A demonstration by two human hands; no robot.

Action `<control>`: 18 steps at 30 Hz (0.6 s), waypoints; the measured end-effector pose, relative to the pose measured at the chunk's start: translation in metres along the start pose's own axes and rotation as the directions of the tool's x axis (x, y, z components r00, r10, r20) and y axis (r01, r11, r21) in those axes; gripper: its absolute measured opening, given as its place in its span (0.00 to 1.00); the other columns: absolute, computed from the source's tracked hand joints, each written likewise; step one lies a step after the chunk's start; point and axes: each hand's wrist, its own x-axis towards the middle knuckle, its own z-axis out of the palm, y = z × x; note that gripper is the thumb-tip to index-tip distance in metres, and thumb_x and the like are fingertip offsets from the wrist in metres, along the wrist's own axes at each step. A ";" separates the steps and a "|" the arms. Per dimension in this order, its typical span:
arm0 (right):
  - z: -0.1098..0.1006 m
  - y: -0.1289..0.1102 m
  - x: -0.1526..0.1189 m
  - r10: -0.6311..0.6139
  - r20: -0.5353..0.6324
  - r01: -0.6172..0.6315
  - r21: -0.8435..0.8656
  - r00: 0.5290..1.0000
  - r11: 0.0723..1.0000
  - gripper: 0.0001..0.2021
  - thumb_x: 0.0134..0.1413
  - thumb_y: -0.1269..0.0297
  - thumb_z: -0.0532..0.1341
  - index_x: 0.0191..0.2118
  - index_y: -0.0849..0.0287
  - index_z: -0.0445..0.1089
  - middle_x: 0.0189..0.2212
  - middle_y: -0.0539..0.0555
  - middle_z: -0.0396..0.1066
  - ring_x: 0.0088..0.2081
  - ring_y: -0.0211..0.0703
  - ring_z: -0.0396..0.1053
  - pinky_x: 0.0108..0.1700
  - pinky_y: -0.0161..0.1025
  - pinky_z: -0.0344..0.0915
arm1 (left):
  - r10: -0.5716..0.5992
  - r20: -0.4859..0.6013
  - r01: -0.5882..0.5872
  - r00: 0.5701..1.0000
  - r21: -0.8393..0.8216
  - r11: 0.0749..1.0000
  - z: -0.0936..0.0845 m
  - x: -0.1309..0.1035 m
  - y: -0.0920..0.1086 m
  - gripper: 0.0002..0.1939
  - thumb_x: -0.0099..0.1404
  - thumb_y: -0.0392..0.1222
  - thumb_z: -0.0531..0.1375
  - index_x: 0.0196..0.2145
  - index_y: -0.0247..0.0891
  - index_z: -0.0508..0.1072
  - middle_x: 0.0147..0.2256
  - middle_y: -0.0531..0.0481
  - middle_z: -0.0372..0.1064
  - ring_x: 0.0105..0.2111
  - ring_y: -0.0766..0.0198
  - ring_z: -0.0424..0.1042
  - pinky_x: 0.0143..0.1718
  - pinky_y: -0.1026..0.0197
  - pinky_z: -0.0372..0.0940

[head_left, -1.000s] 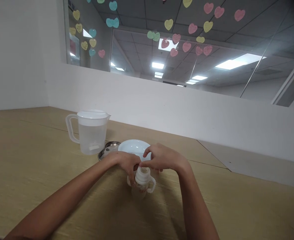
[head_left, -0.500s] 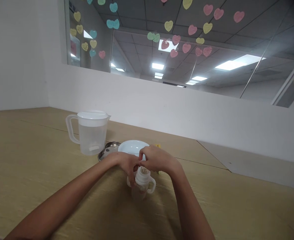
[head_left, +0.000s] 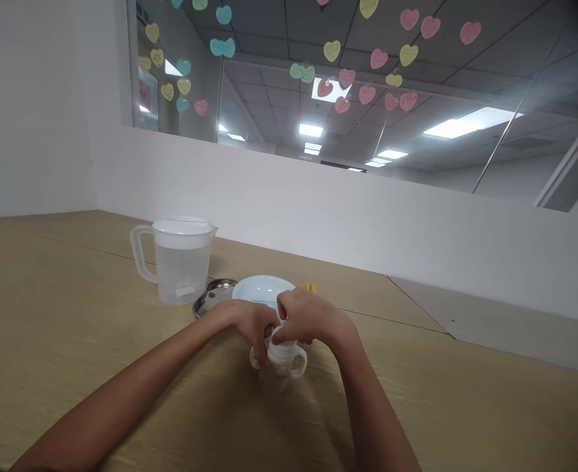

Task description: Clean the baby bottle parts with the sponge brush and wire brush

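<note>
A clear baby bottle (head_left: 282,354) with a white collar and two side handles stands in front of me on the table. My left hand (head_left: 254,324) is closed round the bottle's left side near the collar. From the right, my right hand (head_left: 308,316) bends over the bottle's top, thumb and fingers closed on it. These fingers cover most of the top, so its exact shape is hidden. Just behind both hands is a pale blue-white bowl (head_left: 262,287), partly covered by them.
A lidded clear plastic jug (head_left: 183,265) stands at the back left, its handle pointing left. Between jug and bowl lies a round metal tray (head_left: 204,303). Something yellow (head_left: 310,287) shows behind my right hand. A white wall with a window (head_left: 318,98) bounds the table's far side.
My right hand has come down onto the bottle's top, covering the clear tip that showed there before. My left hand stays in place on the bottle.
</note>
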 end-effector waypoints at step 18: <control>0.001 0.004 -0.001 -0.035 0.003 0.035 0.020 0.999 0.999 0.24 0.33 0.58 0.65 0.41 0.61 0.64 0.36 0.54 0.69 0.24 0.36 0.66 0.19 0.32 0.52 | -0.048 -0.073 0.048 0.996 -0.009 0.999 0.005 0.003 -0.005 0.18 0.38 0.45 0.67 0.29 0.37 0.72 0.25 0.55 0.67 0.26 0.64 0.65 0.26 0.67 0.56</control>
